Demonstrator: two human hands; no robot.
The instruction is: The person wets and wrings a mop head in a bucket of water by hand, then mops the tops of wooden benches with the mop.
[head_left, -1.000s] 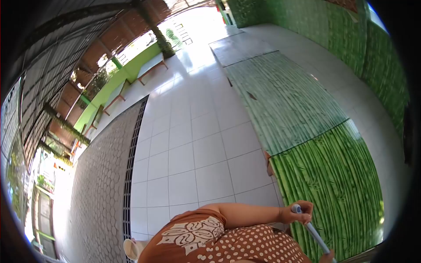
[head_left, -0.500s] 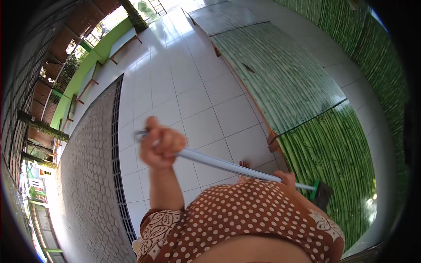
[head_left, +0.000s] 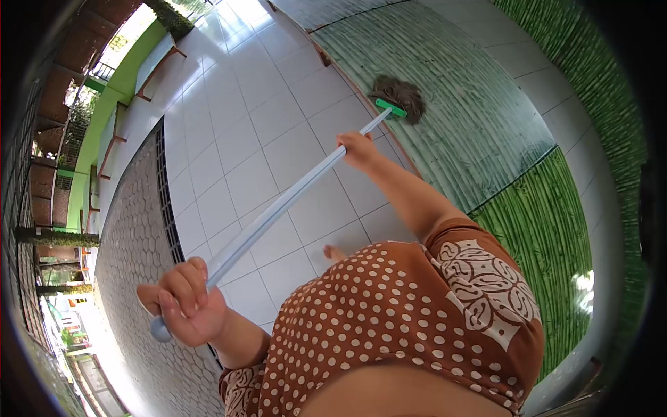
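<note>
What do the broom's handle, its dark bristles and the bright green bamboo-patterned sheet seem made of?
Handle: plastic or coated metal; pale blue, smooth, faintly shiny. Bristles: probably fibre, matte, splaying in loose strands. Sheet: probably printed plastic, glossy, with white glare over the pattern.

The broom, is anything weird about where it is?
Yes, a bit: the broom seems to have its dark bristles on the bamboo-patterned table, but brooms usually sweep the floor. I see no spill.
</note>
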